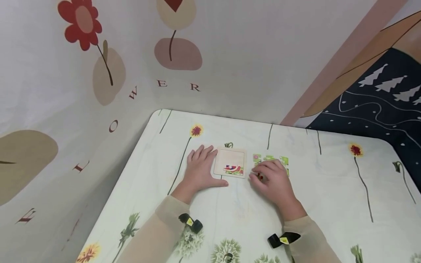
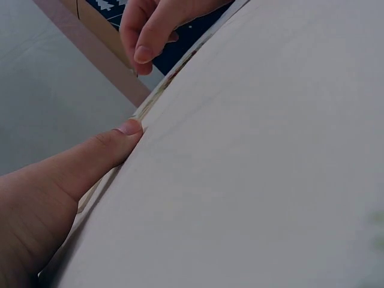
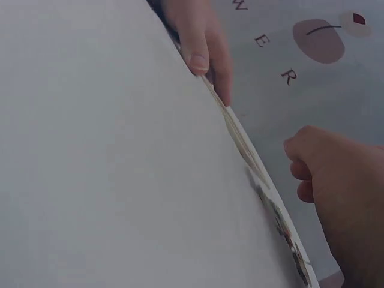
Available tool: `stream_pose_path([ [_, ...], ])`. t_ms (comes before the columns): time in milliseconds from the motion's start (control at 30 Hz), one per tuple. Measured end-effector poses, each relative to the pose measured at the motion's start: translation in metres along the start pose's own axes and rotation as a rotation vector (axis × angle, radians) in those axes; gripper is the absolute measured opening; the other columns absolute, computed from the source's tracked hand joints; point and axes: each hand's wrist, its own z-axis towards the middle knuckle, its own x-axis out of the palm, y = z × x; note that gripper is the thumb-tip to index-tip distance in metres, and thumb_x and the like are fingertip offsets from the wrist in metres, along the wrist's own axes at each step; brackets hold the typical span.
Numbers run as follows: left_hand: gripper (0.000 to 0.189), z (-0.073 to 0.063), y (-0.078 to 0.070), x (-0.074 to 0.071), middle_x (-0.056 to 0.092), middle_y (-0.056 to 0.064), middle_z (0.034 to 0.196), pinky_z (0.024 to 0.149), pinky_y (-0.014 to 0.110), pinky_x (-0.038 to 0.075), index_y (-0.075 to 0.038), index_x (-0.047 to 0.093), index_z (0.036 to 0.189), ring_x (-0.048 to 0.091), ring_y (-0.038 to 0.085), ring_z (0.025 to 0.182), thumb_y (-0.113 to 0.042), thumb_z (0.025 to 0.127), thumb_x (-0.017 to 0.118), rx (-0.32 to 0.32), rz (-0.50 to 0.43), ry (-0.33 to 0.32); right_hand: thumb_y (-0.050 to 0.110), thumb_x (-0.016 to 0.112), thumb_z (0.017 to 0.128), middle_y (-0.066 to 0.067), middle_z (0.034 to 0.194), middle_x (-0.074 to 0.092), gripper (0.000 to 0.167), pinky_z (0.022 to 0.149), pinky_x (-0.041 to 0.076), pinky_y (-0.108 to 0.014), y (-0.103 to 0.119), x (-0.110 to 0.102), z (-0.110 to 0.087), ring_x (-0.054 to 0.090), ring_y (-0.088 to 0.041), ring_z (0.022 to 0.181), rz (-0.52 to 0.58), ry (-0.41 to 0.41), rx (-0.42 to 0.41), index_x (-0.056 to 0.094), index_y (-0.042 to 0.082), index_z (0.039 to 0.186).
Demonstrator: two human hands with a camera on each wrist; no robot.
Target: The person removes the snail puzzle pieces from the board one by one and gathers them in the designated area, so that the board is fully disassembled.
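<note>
A square wooden puzzle board [image 1: 230,157] lies on the table, with red, white and green puzzle pieces [image 1: 234,169] fitted along its lower right edge. My left hand [image 1: 201,175] lies flat at the board's left side, fingers spread and fingertips at its edge, thumb stretched out below it. Right of the board are several loose green puzzle pieces [image 1: 284,160], partly hidden under my right hand [image 1: 274,182]. That hand hovers with loosely bent fingers, and no piece shows between its thumb and fingers in the left wrist view. A dark and red piece [image 1: 261,176] peeks out by the thumb.
The table's white cloth [image 1: 329,190] is printed with flowers and stems. Behind the table and to its left hangs a pale curtain [image 1: 236,73] with flower shapes and letters. A dark blue cloth with white trees [image 1: 371,106] borders the back right.
</note>
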Motion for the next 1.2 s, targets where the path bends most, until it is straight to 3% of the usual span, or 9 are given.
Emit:
stream_pose_path([
  [233, 0.129, -0.001, 0.001, 0.001, 0.029, 0.005, 0.173, 0.126, 0.06, 0.009, -0.016, 0.04, 0.165, 0.014, 0.034, 0.161, -0.088, 0.066, 0.078, 0.001, 0.021, 0.007, 0.027, 0.087, 0.088, -0.001, 0.099, 0.076, 0.015, 0.106, 0.044, -0.05, 0.024, 0.026, 0.019, 0.059, -0.027, 0.1, 0.032, 0.084, 0.038, 0.083, 0.015, 0.096],
  [300, 0.128, -0.001, 0.0, 0.001, 0.029, 0.005, 0.173, 0.126, 0.06, 0.009, -0.016, 0.04, 0.165, 0.014, 0.035, 0.161, -0.089, 0.066, 0.077, 0.0, 0.021, 0.01, 0.031, 0.088, 0.088, 0.0, 0.1, 0.074, 0.021, 0.104, 0.045, -0.05, 0.028, 0.032, 0.022, 0.057, -0.026, 0.099, 0.026, 0.122, 0.058, 0.083, 0.015, 0.101],
  [467, 0.127, -0.001, 0.0, 0.001, 0.029, 0.005, 0.173, 0.126, 0.06, 0.009, -0.015, 0.04, 0.165, 0.014, 0.035, 0.161, -0.089, 0.068, 0.076, 0.0, 0.024, 0.009, 0.036, 0.088, 0.088, 0.001, 0.099, 0.067, 0.035, 0.083, 0.044, -0.045, 0.035, 0.041, 0.026, 0.051, -0.025, 0.092, -0.005, 0.198, 0.105, 0.082, 0.014, 0.114],
  [667, 0.127, 0.0, 0.0, 0.0, 0.029, 0.005, 0.173, 0.126, 0.06, 0.009, -0.015, 0.041, 0.165, 0.014, 0.035, 0.161, -0.089, 0.068, 0.076, 0.004, 0.02, 0.005, 0.033, 0.089, 0.089, -0.001, 0.101, 0.063, 0.039, 0.086, 0.042, -0.05, 0.039, 0.042, 0.025, 0.051, -0.026, 0.094, -0.013, 0.231, 0.161, 0.081, 0.012, 0.121],
  [867, 0.127, -0.001, 0.001, 0.0, 0.03, 0.006, 0.173, 0.126, 0.061, 0.01, -0.015, 0.041, 0.165, 0.015, 0.036, 0.161, -0.09, 0.068, 0.075, 0.005, 0.019, 0.007, 0.029, 0.085, 0.093, -0.004, 0.107, 0.064, 0.035, 0.107, 0.035, -0.064, 0.045, 0.043, 0.026, 0.057, -0.034, 0.118, 0.007, 0.268, 0.272, 0.08, 0.013, 0.124],
  [967, 0.127, -0.001, 0.002, 0.001, 0.03, 0.006, 0.173, 0.126, 0.061, 0.01, -0.015, 0.041, 0.164, 0.015, 0.036, 0.161, -0.09, 0.068, 0.075, 0.006, 0.023, 0.006, 0.027, 0.085, 0.093, -0.004, 0.108, 0.065, 0.032, 0.103, 0.035, -0.064, 0.048, 0.043, 0.027, 0.053, -0.04, 0.128, 0.014, 0.266, 0.324, 0.08, 0.014, 0.122],
  [1200, 0.127, 0.001, 0.001, 0.0, 0.03, 0.006, 0.173, 0.126, 0.061, 0.01, -0.015, 0.042, 0.164, 0.015, 0.036, 0.161, -0.089, 0.067, 0.077, 0.006, 0.018, 0.004, 0.026, 0.085, 0.094, -0.001, 0.104, 0.062, 0.028, 0.087, 0.035, -0.053, 0.053, 0.044, 0.028, 0.048, -0.028, 0.102, 0.024, 0.278, 0.408, 0.078, 0.016, 0.119],
])
